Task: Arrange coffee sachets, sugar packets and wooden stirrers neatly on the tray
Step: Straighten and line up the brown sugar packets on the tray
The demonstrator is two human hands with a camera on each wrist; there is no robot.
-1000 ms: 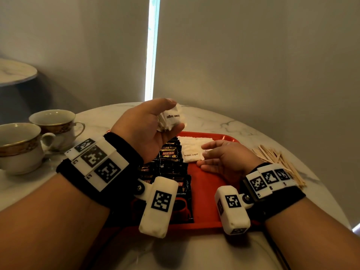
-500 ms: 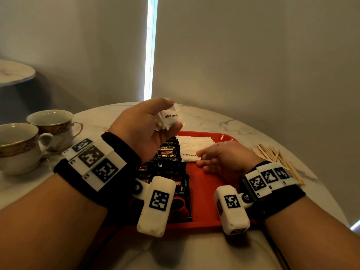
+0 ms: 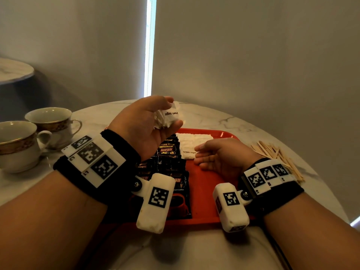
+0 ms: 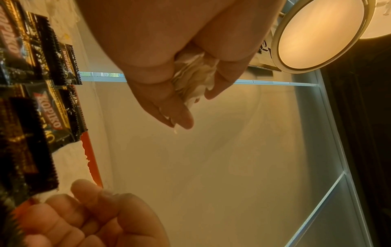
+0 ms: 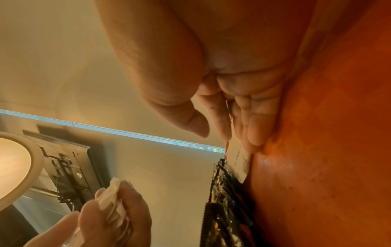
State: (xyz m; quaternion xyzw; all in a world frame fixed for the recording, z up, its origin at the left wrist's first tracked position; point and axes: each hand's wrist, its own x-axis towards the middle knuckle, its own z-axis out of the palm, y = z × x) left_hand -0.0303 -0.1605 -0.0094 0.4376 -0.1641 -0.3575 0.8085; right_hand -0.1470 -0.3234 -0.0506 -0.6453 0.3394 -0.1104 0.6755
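Observation:
My left hand (image 3: 155, 121) is raised above the red tray (image 3: 202, 191) and grips a bunch of white sugar packets (image 3: 169, 117), seen pressed between thumb and fingers (image 4: 190, 80) in the left wrist view. Black coffee sachets (image 3: 167, 162) lie overlapped in a row along the tray's left side. A stack of sugar packets (image 3: 191, 145) lies at the tray's far middle. My right hand (image 3: 214, 154) rests flat on the tray with straight fingers (image 5: 251, 132) touching the near edge of that stack. Wooden stirrers (image 3: 276, 154) lie in a loose pile on the table right of the tray.
Two gold-rimmed teacups (image 3: 52, 125) (image 3: 17, 145) stand on the marble table (image 3: 243, 121) at the left. A wall rises just behind the round table. A second small table (image 3: 13, 71) is at the far left.
The right hand's fingers have slid slightly right and flattened against the tray by the sugar stack. The left hand holds its packets in nearly the same raised place.

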